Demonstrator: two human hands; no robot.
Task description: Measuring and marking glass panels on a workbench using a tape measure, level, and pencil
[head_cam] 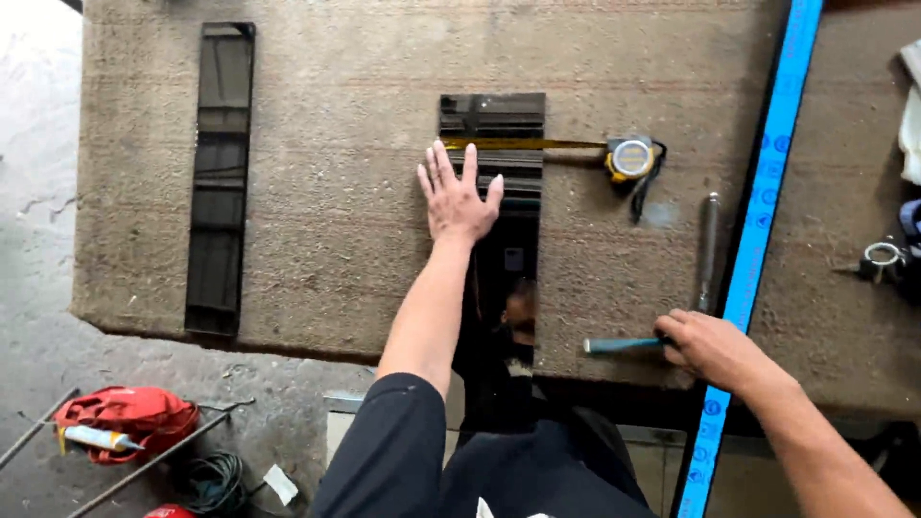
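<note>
Carpeted desk [336, 221] is carrying two dark glass strips, long axes running away from me. I am pressing my left hand [457, 197], fingers spread wide, on the centre strip [499, 173]; my right hand [715, 347] is gripping a blue-handled tool [624, 343].

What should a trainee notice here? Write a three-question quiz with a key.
1. True or false: the left hand lies flat, fingers spread, on the dark glass strip.
2. What does the right hand grip? A) tape measure B) blue-handled tool C) red bag
3. The tape measure has its yellow blade drawn out across the ____ strip.

Key: 1 true; 2 B, the blue-handled tool; 3 glass.
</note>
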